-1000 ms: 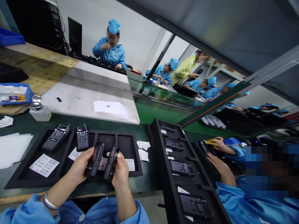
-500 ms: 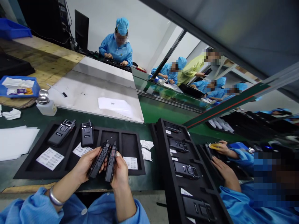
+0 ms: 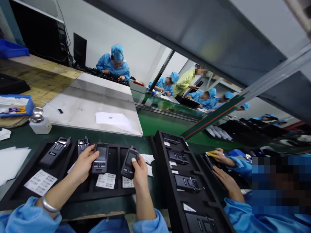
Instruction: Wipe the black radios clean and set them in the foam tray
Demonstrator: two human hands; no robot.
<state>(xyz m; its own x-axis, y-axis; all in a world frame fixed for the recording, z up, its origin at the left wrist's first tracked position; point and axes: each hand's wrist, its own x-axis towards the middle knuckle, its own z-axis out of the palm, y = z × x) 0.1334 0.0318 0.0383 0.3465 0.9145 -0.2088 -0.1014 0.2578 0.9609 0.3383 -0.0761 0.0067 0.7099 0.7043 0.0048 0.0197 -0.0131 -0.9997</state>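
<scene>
My left hand (image 3: 84, 163) grips a black walkie-talkie (image 3: 100, 158), its screen and keys facing up, above a middle compartment of the black foam tray (image 3: 107, 193). A second walkie-talkie (image 3: 129, 162) is in my right hand (image 3: 140, 170), thumb on its face, over the tray's right-hand compartment. Two more lie back side up in the left compartments: one walkie-talkie (image 3: 55, 152) in plain sight, another (image 3: 83, 144) partly behind my left hand. White barcode label sheets (image 3: 40, 182) lie in the compartments, some partly covered.
Right of me, a stack of black trays (image 3: 161, 155) holds several walkie-talkies. Beside it a co-worker's hands (image 3: 224, 178) work with a yellow cloth. White paper sheets (image 3: 12, 163), a pump bottle (image 3: 40, 124) and a blue bin (image 3: 29, 105) stand left. More co-workers sit beyond.
My hands have moved apart and down toward the tray. Both walkie-talkies, held side by side on edge before, are now turned screen up over separate compartments. The view has shifted.
</scene>
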